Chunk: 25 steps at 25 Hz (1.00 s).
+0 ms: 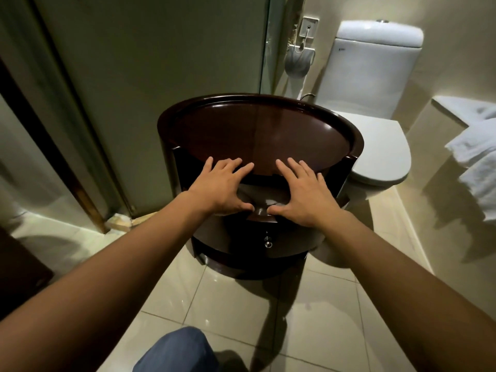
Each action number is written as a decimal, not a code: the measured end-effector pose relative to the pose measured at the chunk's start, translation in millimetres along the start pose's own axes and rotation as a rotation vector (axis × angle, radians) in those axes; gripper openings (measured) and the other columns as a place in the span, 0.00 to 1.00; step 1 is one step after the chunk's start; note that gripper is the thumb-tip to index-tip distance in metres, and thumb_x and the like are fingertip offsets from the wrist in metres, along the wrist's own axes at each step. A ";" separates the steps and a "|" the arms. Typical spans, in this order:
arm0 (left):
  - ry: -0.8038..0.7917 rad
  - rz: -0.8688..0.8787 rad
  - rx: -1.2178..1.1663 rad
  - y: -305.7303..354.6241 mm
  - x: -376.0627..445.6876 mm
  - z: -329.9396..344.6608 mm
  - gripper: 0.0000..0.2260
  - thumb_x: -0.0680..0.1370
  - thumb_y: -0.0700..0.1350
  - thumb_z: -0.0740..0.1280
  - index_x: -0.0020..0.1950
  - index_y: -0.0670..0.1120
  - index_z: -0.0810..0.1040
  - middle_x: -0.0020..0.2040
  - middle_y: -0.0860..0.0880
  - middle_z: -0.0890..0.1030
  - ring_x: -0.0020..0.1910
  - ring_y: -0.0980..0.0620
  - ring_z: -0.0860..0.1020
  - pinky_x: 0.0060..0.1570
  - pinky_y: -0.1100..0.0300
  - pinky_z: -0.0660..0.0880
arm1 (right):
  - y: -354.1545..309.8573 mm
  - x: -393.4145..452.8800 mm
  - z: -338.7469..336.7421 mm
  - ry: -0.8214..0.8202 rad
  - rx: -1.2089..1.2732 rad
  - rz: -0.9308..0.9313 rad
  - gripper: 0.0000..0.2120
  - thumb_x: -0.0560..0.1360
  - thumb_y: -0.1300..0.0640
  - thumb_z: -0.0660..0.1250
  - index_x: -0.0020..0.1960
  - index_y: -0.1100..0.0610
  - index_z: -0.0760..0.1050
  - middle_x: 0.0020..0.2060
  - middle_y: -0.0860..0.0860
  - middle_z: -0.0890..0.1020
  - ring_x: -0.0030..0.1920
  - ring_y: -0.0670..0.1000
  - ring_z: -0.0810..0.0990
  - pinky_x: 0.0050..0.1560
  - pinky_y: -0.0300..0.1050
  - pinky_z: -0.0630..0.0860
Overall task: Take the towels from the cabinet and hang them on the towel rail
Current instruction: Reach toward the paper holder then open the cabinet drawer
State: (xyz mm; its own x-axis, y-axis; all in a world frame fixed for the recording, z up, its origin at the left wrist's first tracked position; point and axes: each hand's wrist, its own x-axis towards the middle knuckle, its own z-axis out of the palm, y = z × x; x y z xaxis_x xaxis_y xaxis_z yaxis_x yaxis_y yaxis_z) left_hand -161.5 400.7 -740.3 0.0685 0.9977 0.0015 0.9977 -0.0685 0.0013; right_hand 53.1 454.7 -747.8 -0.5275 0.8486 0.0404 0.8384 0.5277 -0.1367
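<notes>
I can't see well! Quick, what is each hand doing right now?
Left hand: open, fingers spread, resting on the cabinet's open top drawer, holding nothing.
Right hand: open, fingers spread, on the same drawer, holding nothing.

A round-topped cabinet (257,135) stands on the tiled floor (236,304), a toilet (375,130) behind to its right, towels (477,162) hanging farther right, a door (150,76) behind left.

Toilet (375,146) crowds the cabinet (257,130) on the right; left floor (67,237) open
</notes>
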 end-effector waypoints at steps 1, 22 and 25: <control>-0.021 0.005 0.009 -0.7 -2.3 1.0 0.49 0.69 0.72 0.65 0.81 0.56 0.44 0.82 0.47 0.49 0.80 0.45 0.47 0.76 0.39 0.42 | -0.1 -1.9 1.2 -0.030 -0.009 -0.019 0.53 0.67 0.29 0.69 0.80 0.43 0.41 0.81 0.49 0.46 0.80 0.55 0.42 0.77 0.66 0.48; 0.004 0.053 -0.212 48.0 -170.2 36.6 0.38 0.73 0.74 0.46 0.79 0.62 0.39 0.80 0.55 0.37 0.78 0.56 0.34 0.78 0.50 0.42 | -29.8 -179.5 22.1 -0.116 0.113 0.069 0.42 0.70 0.25 0.50 0.77 0.35 0.35 0.79 0.38 0.37 0.78 0.43 0.33 0.79 0.53 0.44; -0.004 0.052 -0.195 49.2 -175.9 35.4 0.38 0.73 0.73 0.46 0.79 0.60 0.41 0.81 0.54 0.40 0.79 0.55 0.37 0.78 0.50 0.44 | -31.5 -184.2 22.2 -0.111 0.125 0.078 0.42 0.69 0.25 0.49 0.78 0.35 0.37 0.80 0.39 0.40 0.78 0.43 0.36 0.79 0.55 0.47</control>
State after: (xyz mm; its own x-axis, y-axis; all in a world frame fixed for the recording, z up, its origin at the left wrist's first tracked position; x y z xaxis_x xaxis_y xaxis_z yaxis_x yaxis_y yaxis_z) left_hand -124.3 222.0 -775.9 0.1204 0.9927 0.0027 0.9737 -0.1187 0.1947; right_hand 120.8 281.0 -772.9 -0.4797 0.8734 -0.0838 0.8573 0.4461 -0.2571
